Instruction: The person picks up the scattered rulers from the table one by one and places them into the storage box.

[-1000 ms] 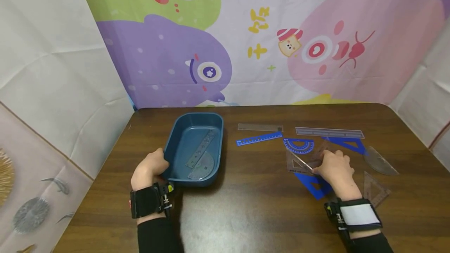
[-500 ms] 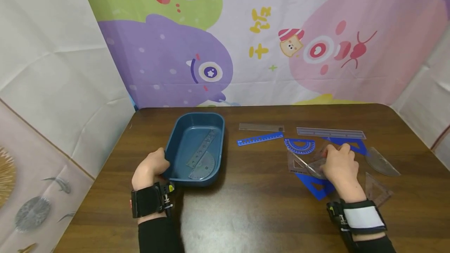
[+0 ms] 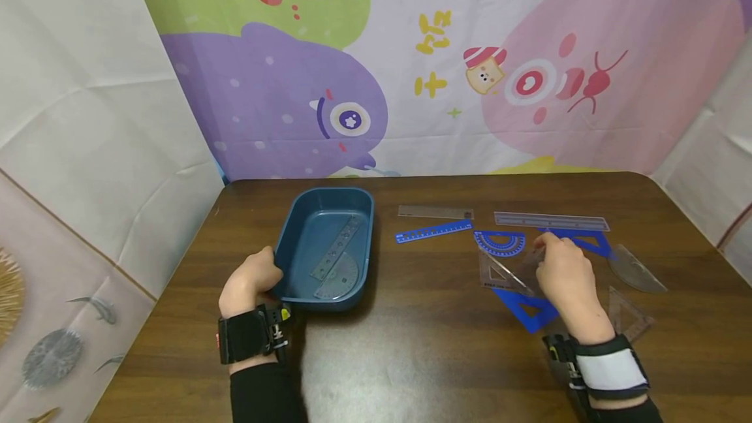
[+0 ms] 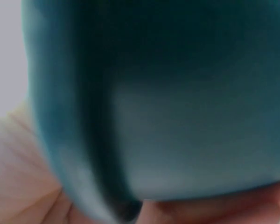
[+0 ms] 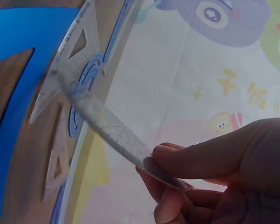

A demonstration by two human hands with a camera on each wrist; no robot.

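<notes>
My left hand grips the near left side of a blue plastic bin; its palm and fingers press around the rim in the left wrist view. Inside the bin lie a clear ruler and a clear protractor. My right hand pinches another clear protractor by one end between thumb and fingers, tilted up on edge. Under and around that hand are a blue set square, a clear set square and a blue protractor.
Behind these lie a blue ruler, a clear ruler and a long clear ruler. A second blue set square, a clear protractor and a clear set square lie to the right. A cartoon cloth hangs behind the table.
My right hand has shifted slightly right and turned, tilting the clear protractor up on edge. The left hand and the bin have stayed in place.
</notes>
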